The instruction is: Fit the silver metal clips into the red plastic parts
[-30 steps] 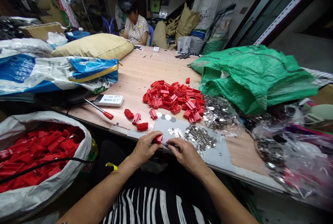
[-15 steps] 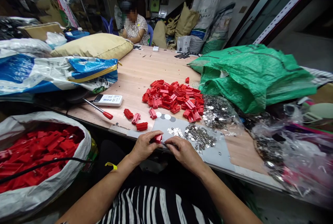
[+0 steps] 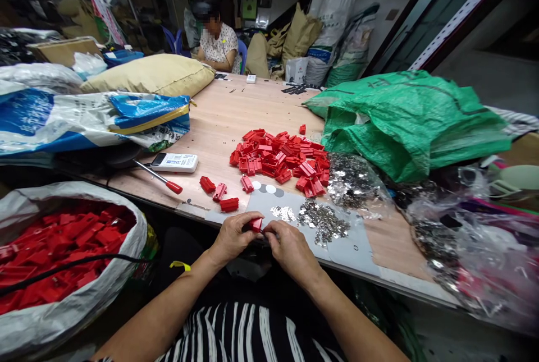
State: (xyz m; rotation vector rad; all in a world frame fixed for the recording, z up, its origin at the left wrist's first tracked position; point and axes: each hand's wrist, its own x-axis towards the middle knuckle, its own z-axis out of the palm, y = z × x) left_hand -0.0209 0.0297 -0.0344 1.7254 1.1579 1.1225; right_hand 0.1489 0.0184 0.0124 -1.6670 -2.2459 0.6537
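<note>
My left hand (image 3: pixel 233 238) pinches a small red plastic part (image 3: pixel 255 224) at the table's front edge. Close against its right end, my right hand (image 3: pixel 290 243) is closed, thumb and fingers pressed together; what they grip is hidden. Just beyond my hands, small shiny metal pieces (image 3: pixel 324 220) lie heaped on a grey sheet (image 3: pixel 353 244). Several loose red parts (image 3: pixel 229 204) rest to the left of the sheet. Farther back spreads a large pile of the same red parts (image 3: pixel 280 154).
On my left stands a white sack (image 3: pixel 138 221) full of red parts. A red-handled lever (image 3: pixel 173 187) and a white device (image 3: pixel 177 162) lie on the table. A green bag (image 3: pixel 404 120) and clear bags of metal pieces (image 3: pixel 357 182) occupy the right. Another person (image 3: pixel 219 42) sits opposite.
My right hand has moved slightly left, closer to the red part. The thin dark metal shaft that showed between my hands is now hidden. The left hand keeps its hold.
</note>
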